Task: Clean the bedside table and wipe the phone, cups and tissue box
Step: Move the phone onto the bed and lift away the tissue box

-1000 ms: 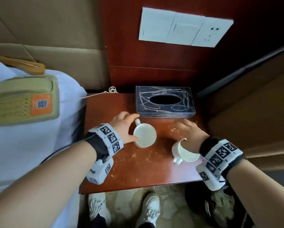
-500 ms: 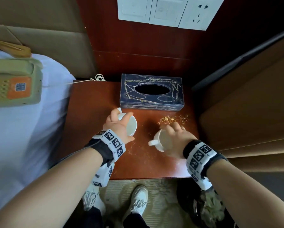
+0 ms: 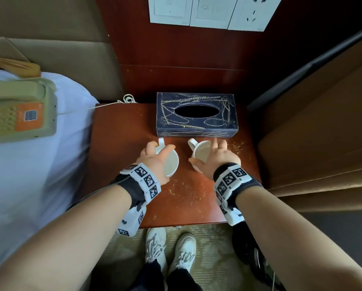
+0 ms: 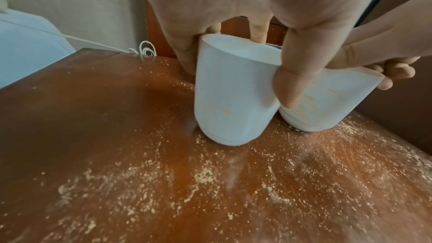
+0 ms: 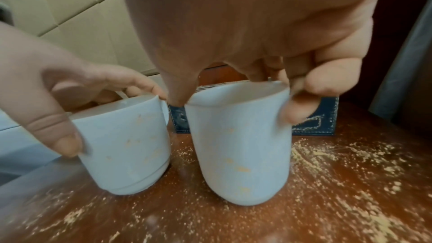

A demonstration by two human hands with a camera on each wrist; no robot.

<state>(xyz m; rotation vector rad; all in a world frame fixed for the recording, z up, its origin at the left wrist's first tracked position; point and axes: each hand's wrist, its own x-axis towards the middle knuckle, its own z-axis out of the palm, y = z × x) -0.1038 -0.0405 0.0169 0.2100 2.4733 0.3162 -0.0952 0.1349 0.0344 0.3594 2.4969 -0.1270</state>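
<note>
Left hand (image 3: 154,162) grips the left cup (image 3: 170,163) from above, thumb and fingers curled over the rim. Right hand (image 3: 214,157) grips the right cup (image 3: 201,153) the same way, fingertips hooked on the rim. Both cups are white with yellow specks on the walls. They stand side by side on the table (image 3: 117,143), just in front of the tissue box (image 3: 196,114). From the right wrist view the cups look just apart at the base; whether they touch higher up I cannot tell. Both handles point toward the box.

Writing: none legible. The phone (image 3: 18,108) lies on the bed (image 3: 39,175), left of the table. Its orange label carries a square code, too blurred to read. The wrist bands show black-and-white marker squares. The box is dark blue with thin gold scribble lines and an oval slot in its top.

Edges and room: the box sits at the back of the table, toward its right side. The left half of the top is bare wood, up to the edge beside the bed. The front strip is bare but strewn with yellow crumbs (image 4: 205,176); more crumbs lie right of the right cup. The cord (image 3: 127,99) coils at the back left corner. A brown panel bounds the table on the right.
</note>
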